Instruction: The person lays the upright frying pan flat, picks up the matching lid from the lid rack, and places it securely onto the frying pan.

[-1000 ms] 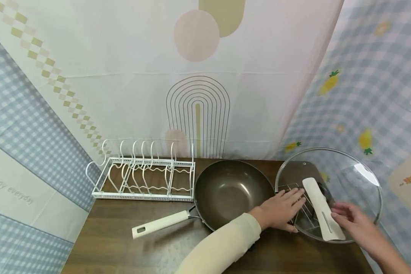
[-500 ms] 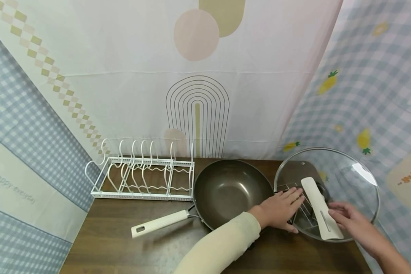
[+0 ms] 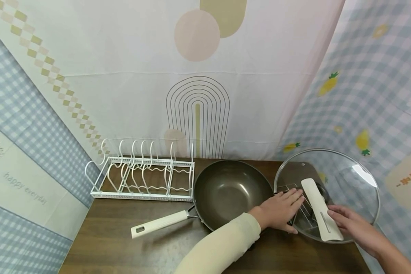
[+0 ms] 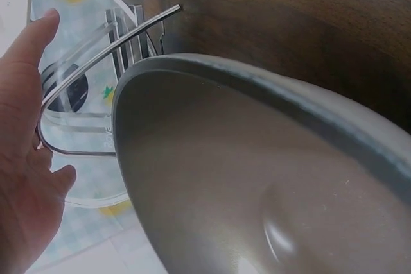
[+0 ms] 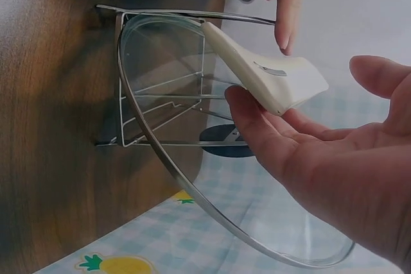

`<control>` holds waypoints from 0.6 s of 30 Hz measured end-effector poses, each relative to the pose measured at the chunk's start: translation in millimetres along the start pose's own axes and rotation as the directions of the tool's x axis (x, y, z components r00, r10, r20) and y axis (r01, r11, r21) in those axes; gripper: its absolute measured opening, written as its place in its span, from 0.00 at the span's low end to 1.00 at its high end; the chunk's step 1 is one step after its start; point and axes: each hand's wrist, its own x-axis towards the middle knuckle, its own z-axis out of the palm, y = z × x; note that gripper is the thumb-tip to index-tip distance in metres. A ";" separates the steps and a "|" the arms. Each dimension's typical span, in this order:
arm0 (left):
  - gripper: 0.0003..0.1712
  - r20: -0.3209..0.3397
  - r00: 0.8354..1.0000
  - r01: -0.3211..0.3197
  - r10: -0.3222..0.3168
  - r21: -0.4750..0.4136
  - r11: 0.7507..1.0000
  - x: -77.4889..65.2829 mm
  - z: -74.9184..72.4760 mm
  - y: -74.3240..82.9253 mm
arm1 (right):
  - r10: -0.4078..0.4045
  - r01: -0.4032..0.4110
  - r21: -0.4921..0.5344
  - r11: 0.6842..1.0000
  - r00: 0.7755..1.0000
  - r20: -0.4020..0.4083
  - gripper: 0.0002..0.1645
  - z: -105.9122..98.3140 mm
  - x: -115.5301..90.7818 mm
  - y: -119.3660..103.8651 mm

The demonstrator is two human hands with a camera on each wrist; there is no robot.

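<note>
A round glass lid (image 3: 349, 175) with a metal rim leans in a wire stand (image 5: 120, 75) at the right of the table. Across its face runs a long cream handle (image 3: 316, 205) with a slot. My right hand (image 3: 357, 226) has its fingertips against the underside of this handle, while the thumb stands apart in the right wrist view. My left hand (image 3: 282, 209) lies at the stand's left side, fingers extended over the wires beside the lid. Left of it sits a dark wok (image 3: 226, 190) with a cream handle (image 3: 161, 224).
A white wire pan rack (image 3: 140, 196) with upright loops stands at the back left of the wooden table (image 3: 123, 251). Patterned cloth (image 3: 140, 95) hangs behind and at both sides. The left forearm passes over the wok's near rim.
</note>
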 end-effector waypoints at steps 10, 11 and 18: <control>0.65 0.000 1.000 -0.001 0.001 0.036 0.999 1.3 0.0 0.9 | 0.024 -0.031 0.113 0.993 0.998 0.062 0.47 -3.7 7.9 8.2; 0.65 0.001 1.000 -0.002 0.002 0.037 0.999 1.1 -0.5 0.5 | 0.025 -0.034 0.125 0.992 0.997 0.071 0.48 -4.5 9.0 9.3; 0.65 0.007 1.000 -0.006 0.005 0.019 1.000 1.3 -0.9 -3.3 | -0.018 -0.016 0.206 0.978 0.987 0.161 0.49 -10.9 14.0 16.7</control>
